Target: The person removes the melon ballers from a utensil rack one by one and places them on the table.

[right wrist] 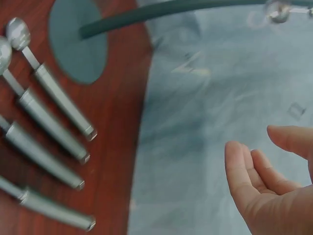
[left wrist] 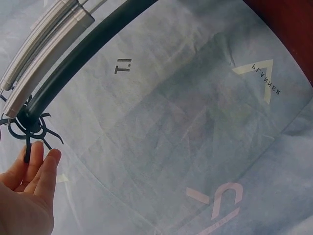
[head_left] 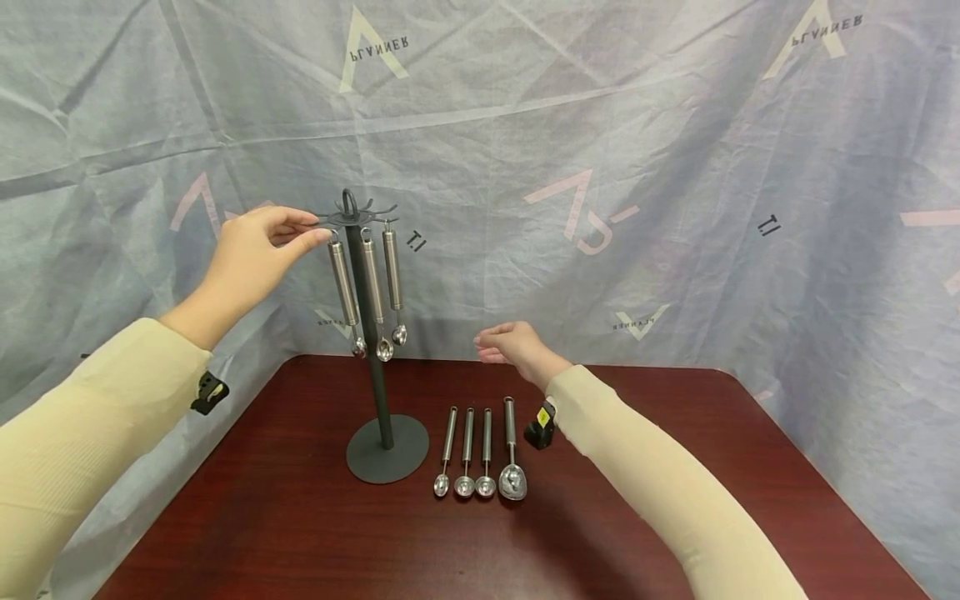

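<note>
A dark metal utensil rack (head_left: 379,392) stands upright on the table, with three steel-handled scoops (head_left: 342,283) hanging from its top hooks. My left hand (head_left: 258,242) pinches at a left-hand hook, its thumb tip right by the top ring of the nearest hanging scoop. In the left wrist view its fingers (left wrist: 43,176) lie against a hook (left wrist: 27,152). My right hand (head_left: 517,346) hovers right of the rack, holding nothing, fingers loosely bent and thumb apart. Below it several steel scoops lie in a row, the rightmost scoop (head_left: 513,481) having the largest bowl.
The rack's round base (head_left: 367,462) sits left of the row of scoops. The dark red wooden table (head_left: 637,517) ends at the back before a grey printed cloth (head_left: 480,167), which also hangs along both sides.
</note>
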{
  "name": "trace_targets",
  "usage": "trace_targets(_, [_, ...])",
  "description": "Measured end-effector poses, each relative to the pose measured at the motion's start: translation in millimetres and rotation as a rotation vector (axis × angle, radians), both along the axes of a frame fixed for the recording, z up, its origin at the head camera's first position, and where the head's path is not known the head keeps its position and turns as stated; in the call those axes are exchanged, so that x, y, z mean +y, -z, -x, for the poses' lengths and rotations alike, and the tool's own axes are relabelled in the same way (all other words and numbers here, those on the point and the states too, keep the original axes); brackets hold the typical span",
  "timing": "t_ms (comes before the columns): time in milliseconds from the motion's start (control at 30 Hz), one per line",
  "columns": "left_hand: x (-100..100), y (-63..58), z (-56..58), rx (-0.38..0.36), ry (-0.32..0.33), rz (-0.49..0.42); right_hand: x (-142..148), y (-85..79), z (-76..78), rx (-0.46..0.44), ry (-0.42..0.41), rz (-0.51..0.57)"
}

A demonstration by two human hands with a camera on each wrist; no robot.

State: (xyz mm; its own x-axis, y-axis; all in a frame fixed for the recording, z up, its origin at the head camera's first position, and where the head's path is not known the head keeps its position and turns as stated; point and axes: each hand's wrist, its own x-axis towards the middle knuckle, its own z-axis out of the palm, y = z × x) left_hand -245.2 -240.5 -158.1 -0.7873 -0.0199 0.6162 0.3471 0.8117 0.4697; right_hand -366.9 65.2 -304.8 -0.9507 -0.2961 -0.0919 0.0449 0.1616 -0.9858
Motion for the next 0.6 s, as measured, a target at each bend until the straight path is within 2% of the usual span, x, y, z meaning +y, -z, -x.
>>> trace_targets(267, [1.5, -2.9, -2.8, -0.015, -0.009, -0.009, -16.2, -33.6, -7.8, -0.004, -0.067, 0.153])
trace_targets(433, [2.5, -3.2, -1.9, -0.001, -0.012, -0.008, -28.3, -47.4, -12.2, 0.025, -0.078, 0.172])
trace_targets(600, [1.3, -3.3, -1.7, -0.005, -0.017, -0.013, -46.0, -60.0, -22.0, 0.096, -0.106, 0.169])
